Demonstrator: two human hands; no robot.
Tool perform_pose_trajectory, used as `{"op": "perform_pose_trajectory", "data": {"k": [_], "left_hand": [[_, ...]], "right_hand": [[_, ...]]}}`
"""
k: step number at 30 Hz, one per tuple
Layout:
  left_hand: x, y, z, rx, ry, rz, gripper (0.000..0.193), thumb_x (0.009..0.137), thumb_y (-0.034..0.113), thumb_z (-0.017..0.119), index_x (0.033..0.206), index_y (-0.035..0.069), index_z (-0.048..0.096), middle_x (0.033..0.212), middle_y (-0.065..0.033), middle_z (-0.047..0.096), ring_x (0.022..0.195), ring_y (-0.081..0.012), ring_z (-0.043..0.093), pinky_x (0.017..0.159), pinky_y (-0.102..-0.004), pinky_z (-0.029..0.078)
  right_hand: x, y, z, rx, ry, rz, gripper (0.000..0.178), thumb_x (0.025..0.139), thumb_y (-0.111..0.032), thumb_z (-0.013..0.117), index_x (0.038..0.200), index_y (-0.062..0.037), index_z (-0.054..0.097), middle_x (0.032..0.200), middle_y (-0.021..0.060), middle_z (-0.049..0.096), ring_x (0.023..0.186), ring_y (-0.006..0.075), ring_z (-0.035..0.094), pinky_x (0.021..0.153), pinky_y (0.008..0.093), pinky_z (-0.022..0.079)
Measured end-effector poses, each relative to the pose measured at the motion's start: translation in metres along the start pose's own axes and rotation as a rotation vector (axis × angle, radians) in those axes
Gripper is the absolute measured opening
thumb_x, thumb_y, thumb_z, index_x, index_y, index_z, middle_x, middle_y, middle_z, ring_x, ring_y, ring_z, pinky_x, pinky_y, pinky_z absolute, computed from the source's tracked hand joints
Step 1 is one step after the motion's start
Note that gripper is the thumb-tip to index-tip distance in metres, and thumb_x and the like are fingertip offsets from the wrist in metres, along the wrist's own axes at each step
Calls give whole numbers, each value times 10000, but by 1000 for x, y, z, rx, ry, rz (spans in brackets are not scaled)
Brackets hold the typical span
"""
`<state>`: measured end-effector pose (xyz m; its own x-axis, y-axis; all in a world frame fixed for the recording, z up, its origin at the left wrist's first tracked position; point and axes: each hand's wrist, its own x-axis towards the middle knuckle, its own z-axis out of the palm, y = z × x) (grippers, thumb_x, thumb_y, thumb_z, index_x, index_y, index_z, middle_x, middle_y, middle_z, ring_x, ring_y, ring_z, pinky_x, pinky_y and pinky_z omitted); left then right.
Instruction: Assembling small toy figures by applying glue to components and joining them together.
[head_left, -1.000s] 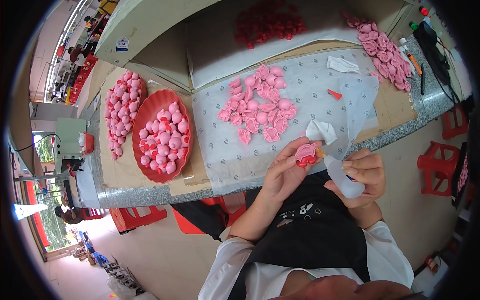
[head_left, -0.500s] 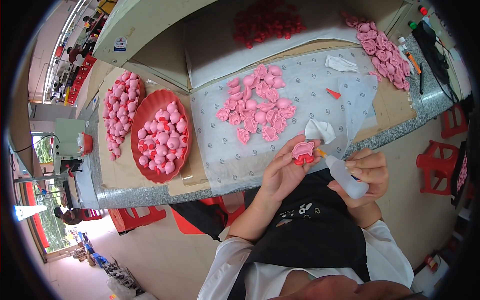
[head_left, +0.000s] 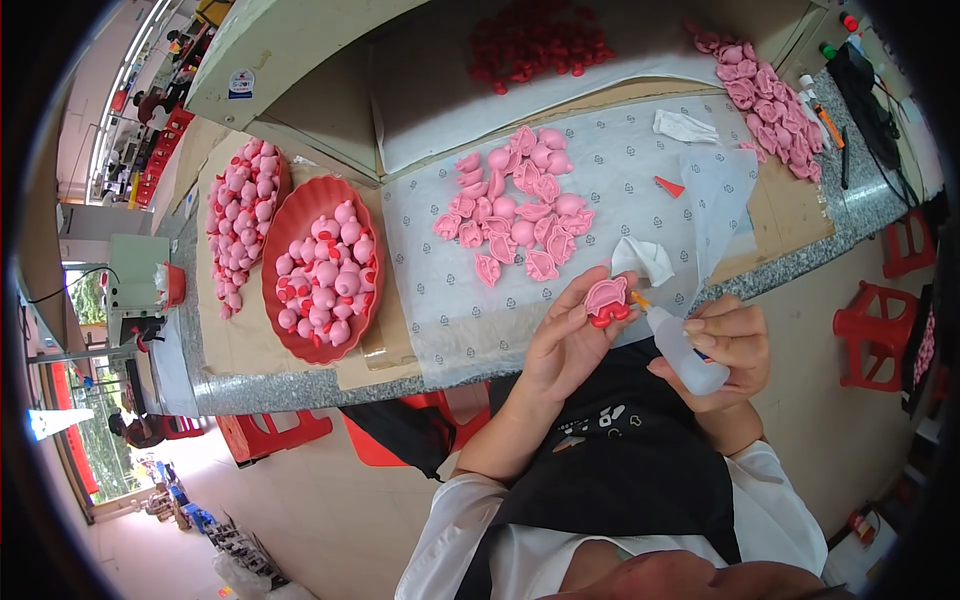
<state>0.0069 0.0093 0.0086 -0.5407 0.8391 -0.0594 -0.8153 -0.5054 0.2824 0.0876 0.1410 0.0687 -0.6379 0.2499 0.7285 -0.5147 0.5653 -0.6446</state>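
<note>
Between the fingers of my left hand (head_left: 565,340) is a hollow pink plastic half-shell (head_left: 606,294) with a red piece (head_left: 609,316) at its lower edge. Its open side faces up toward me. My right hand (head_left: 733,350) grips a translucent white squeeze bottle (head_left: 684,352), tilted so its yellow-orange nozzle (head_left: 641,299) points at the shell. The nozzle tip is close beside the shell's right side; whether it touches I cannot tell. Just beyond my hands, several loose pink half-shells (head_left: 522,232) lie on the patterned white sheet (head_left: 440,340).
At left, a red scalloped basin (head_left: 281,328) holds pink-and-red figures beside another heap (head_left: 240,220). Red pieces (head_left: 540,45) lie inside the grey booth (head_left: 310,50). Pink shells (head_left: 770,110) are piled right, near markers (head_left: 826,122). A crumpled white cloth (head_left: 642,261) and red cone (head_left: 669,187) lie on the sheet.
My right hand has shifted slightly left with the squeeze bottle, bringing the nozzle nearer the shell. The shell in my left hand has turned a little.
</note>
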Motion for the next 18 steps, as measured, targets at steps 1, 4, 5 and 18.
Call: {"op": "perform_pose_trajectory", "data": {"k": [1, 4, 5, 18], "left_hand": [[0, 0, 0, 1, -1, 1, 425, 757, 156, 512, 1168, 110, 413, 1208, -168, 375, 1109, -307, 366, 928, -360, 283], [0, 0, 2, 26, -2, 22, 421, 756, 148, 518, 1162, 105, 417, 1203, -166, 380, 1110, -304, 366, 927, -356, 289], [-1, 0, 2, 44, 8, 30, 417, 758, 147, 517, 1161, 102, 418, 1205, -167, 378, 1109, -302, 366, 927, -360, 294], [-2, 0, 3, -28, 6, 32, 413, 784, 159, 501, 1170, 68, 386, 1210, -172, 377, 1112, -273, 380, 911, -344, 317]], "right_hand": [[1, 1, 1, 7, 37, -31, 486, 477, -57, 786, 862, -60, 490, 800, 72, 491, 592, 165, 488, 499, 247, 405], [2, 1, 4, 10, 76, -66, 483, 433, -52, 801, 826, -42, 521, 774, 86, 525, 548, 184, 512, 442, 244, 398], [3, 0, 4, 5, 78, -67, 473, 430, -53, 800, 815, -39, 527, 765, 86, 526, 536, 185, 513, 436, 243, 398], [-1, -7, 1, 29, -49, -20, 460, 492, -30, 772, 856, -63, 492, 802, 72, 472, 611, 156, 488, 540, 240, 407]]}}
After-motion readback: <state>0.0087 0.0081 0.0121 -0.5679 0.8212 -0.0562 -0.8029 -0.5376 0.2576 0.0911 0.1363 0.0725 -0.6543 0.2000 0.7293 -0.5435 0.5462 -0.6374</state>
